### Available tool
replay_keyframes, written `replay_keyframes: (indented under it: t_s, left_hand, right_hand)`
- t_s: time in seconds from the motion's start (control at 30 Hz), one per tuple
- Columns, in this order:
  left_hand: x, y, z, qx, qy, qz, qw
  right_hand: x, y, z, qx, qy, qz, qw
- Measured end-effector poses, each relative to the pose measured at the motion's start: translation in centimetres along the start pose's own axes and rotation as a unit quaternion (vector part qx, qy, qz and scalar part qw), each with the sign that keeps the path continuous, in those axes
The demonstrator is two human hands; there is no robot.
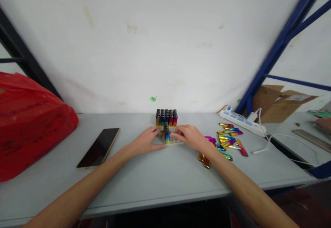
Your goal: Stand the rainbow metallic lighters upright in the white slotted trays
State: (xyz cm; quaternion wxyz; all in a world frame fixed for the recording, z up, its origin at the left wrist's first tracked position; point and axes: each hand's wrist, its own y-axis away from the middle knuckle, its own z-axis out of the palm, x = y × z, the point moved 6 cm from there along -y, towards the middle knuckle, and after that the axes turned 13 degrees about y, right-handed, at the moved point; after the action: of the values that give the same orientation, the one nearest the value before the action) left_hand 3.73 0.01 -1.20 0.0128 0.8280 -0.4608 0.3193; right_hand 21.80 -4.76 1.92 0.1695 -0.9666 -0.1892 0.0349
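A pale tray with rounded slots point(178, 141) lies on the table between my hands. A short row of shiny lighters point(167, 136) stands upright in its left part, the front one blue and yellow. My left hand point(148, 140) is curled round the tray's left end, thumb at the front corner and fingers behind. My right hand point(190, 136) reaches over the tray from the right, its thumb and fingers bent against the row's front lighter. Its fingertips are partly hidden. Just behind the tray, a block of upright multicoloured lighters point(167, 118) stands in several rows.
Loose lighters point(229, 140) lie scattered right of my right hand, some beneath the forearm. A phone point(99, 148) lies at left, beside a red plastic bag point(33, 124). A white power strip point(241, 120) with a cable stands back right, near a cardboard box point(276, 103) and blue frame.
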Motion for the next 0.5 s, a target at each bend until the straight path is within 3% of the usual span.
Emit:
replay_keyframes:
  t_s: [0.13,0.27,0.37,0.5]
  left_hand:
    - [0.5,-0.1,0.1,0.025,-0.03,-0.022,0.999]
    - [0.3,-0.3,0.8,0.059,-0.068,-0.067,0.994]
    - [0.0,-0.4,1.0,0.081,-0.059,-0.074,0.992]
    - [-0.2,-0.5,0.8,0.068,-0.029,-0.076,0.994]
  right_hand:
    - [5.8,1.2,-0.7,-0.045,0.065,0.12,0.99]
    - [10.8,3.1,-1.5,-0.124,0.059,0.146,0.98]
    - [13.0,4.8,-2.1,-0.177,-0.019,0.159,0.971]
    - [13.7,6.3,-1.5,-0.271,-0.098,0.178,0.941]
